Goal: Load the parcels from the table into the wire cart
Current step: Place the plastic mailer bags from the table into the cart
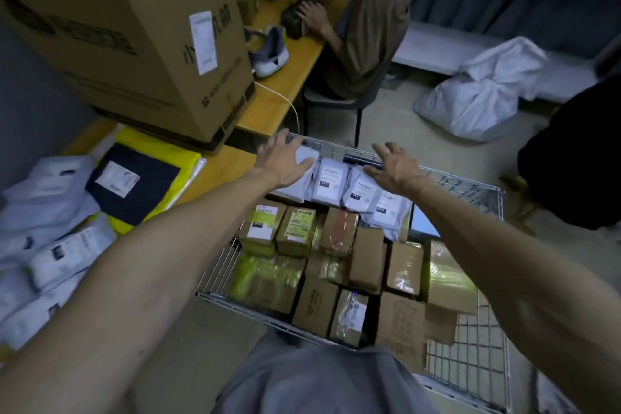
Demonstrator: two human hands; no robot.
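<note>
Parcels (366,259) fill most of the wire cart (470,356): taped cardboard boxes packed close at its near end. They look stiff and light, best taken by opposite edges.

Left of the cart, on the surface (232,165), lie a heap of white mailers (50,228) and a dark flat packet (134,185). Soft, slick film, likely to sag and slide, so scoop underneath or pinch a corner.

At the cart's far end a row of mailers (331,178) stands on edge. Left hand (285,161), arm stretched full, lies spread on the leftmost mailer of that row, fingers straight, pressing, not clenched round it. Right hand (393,168), arm equally extended, is released, fingers fanned over the row's right end; whether it touches cannot be told. Judgement: squaring the row against the far rim.

Beyond the cart's far left corner, a big carton (127,37) sits on the surface. Farther off, a seated person (369,27). Right of the cart, a white sack (480,101) on the floor.
</note>
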